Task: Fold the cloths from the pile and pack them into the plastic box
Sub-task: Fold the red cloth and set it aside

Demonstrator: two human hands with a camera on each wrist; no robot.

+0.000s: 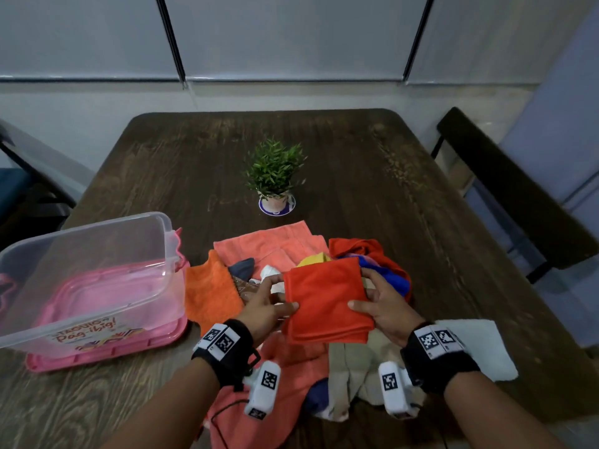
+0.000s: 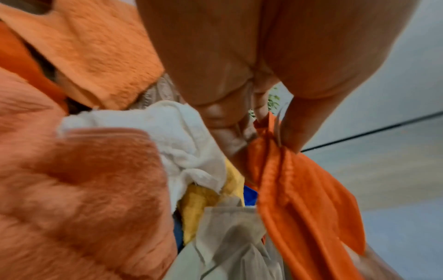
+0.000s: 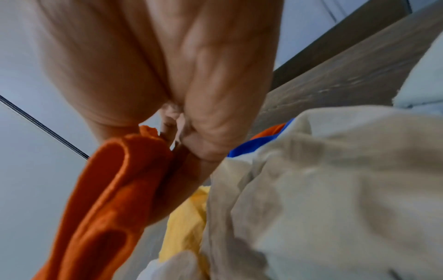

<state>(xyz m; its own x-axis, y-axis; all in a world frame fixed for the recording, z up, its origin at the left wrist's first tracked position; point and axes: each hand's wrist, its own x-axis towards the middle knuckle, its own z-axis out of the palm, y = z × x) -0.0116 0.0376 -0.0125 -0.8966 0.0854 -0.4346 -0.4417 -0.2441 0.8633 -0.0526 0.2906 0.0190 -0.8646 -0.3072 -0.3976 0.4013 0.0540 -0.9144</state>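
Note:
A folded red-orange cloth hangs just above the pile of cloths. My left hand pinches its left edge, thumb on top. My right hand pinches its right edge the same way. In the left wrist view the folded cloth shows its layered edge under my thumb; in the right wrist view the folded cloth shows a rounded fold. The clear plastic box stands open at the left, sitting on its pink lid.
A small potted plant stands behind the pile at mid-table. A white cloth lies at the right, beige cloth and salmon cloth near me. A dark chair stands by the table's right edge.

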